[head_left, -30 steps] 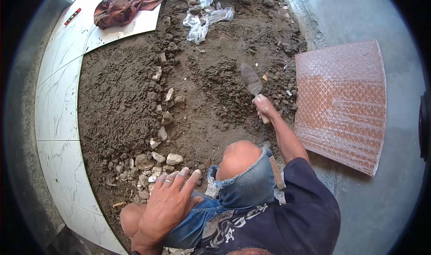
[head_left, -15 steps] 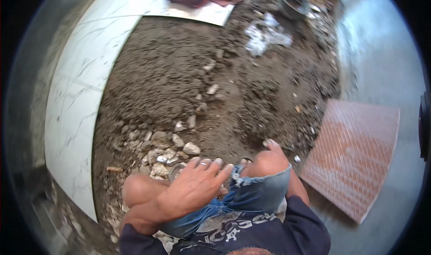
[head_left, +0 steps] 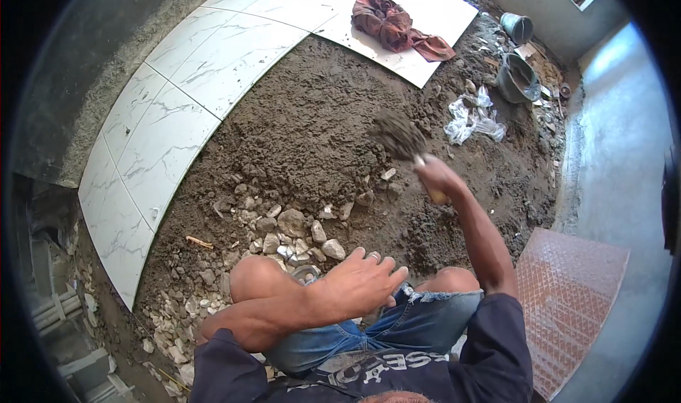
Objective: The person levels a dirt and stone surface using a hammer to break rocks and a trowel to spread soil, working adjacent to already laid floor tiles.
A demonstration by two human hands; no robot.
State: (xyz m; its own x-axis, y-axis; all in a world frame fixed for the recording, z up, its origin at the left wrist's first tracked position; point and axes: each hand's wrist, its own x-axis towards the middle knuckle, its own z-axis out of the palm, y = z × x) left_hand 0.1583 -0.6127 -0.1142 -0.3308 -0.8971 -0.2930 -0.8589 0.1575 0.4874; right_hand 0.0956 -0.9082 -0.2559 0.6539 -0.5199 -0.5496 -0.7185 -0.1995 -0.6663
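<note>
Though the trowel (head_left: 404,139) was held over the loose heap (head_left: 431,234) a second ago, it is now brought, seemingly loaded, to the right edge of the mud bed (head_left: 287,123), which is apparently being topped up. Its handle (head_left: 438,196) is gripped by the closed right hand (head_left: 440,177); nothing is held by the loosely spread left hand (head_left: 358,284).

Definitely an indoor building site. White tiles (head_left: 164,123) end at raw mortar (head_left: 284,116), with rubble (head_left: 291,223) and buckets (head_left: 516,29) sitting around.
</note>
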